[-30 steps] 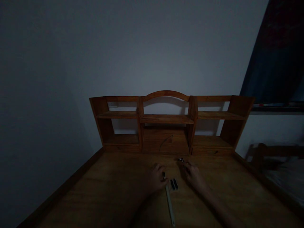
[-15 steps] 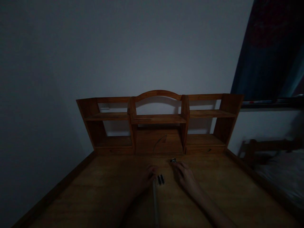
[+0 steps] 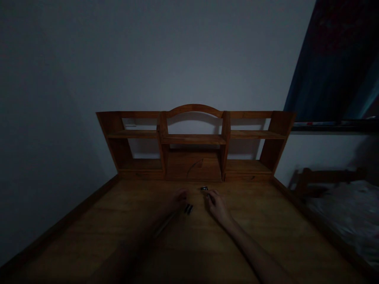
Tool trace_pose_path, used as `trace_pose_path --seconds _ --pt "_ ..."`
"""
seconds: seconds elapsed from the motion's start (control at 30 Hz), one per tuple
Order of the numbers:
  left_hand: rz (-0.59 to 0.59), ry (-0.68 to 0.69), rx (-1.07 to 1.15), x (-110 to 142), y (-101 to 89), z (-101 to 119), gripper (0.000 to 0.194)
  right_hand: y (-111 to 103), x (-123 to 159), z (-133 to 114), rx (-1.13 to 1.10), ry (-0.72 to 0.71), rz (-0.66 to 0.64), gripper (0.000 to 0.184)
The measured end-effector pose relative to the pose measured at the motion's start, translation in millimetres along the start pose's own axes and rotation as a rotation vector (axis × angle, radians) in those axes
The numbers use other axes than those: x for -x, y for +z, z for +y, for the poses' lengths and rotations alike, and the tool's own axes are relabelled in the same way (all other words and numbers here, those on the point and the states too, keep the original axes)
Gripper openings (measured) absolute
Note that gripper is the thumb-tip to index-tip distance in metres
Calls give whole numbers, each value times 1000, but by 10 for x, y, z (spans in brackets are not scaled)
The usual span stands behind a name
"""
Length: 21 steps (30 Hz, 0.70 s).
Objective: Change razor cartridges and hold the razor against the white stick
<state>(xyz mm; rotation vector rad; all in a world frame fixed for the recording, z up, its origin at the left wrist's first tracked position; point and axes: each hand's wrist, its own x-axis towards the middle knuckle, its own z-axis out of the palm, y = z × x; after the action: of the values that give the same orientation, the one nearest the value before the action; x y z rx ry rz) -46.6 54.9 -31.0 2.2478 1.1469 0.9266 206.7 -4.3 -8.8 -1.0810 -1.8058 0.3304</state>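
Note:
My left hand (image 3: 178,197) is closed, its fingers curled over the desk. A long, thin, pale strip (image 3: 163,227) runs from beneath that hand toward me, beside the forearm; its upper end is hidden at the fingers. Two short black cylinder-like pieces (image 3: 188,209) lie side by side just right of the left hand. My right hand (image 3: 217,206) is closed too, thumb and fingers drawn together. A small dark, shiny object (image 3: 204,188) lies just beyond its fingertips; in the dim light I cannot tell whether they touch it.
The wooden desk top (image 3: 260,228) has raised side edges. A wooden shelf unit (image 3: 194,139) stands along its back, against a pale wall (image 3: 189,55). A thin cord (image 3: 194,165) hangs at its middle panel. On the right are a dark curtain (image 3: 322,71) and a bed (image 3: 340,201).
The view has shifted slightly. The pale strip has swung from nearly straight toward me to a slant down to the left, with my left hand at its end. The right hand's fingertips sit nearer me from the shiny object.

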Motion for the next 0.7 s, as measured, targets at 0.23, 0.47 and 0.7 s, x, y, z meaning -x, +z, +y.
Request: trace_pose_path --seconds 0.23,0.47,0.7 --pt "-213 72 -227 192 -89 460 46 3 20 25 11 -35 -7 34" --pt "-231 0 -364 384 -211 853 59 -149 -30 189 86 -28 101 33" --pt "-244 -65 -482 392 -74 949 64 -210 -52 309 119 -4 147 32"
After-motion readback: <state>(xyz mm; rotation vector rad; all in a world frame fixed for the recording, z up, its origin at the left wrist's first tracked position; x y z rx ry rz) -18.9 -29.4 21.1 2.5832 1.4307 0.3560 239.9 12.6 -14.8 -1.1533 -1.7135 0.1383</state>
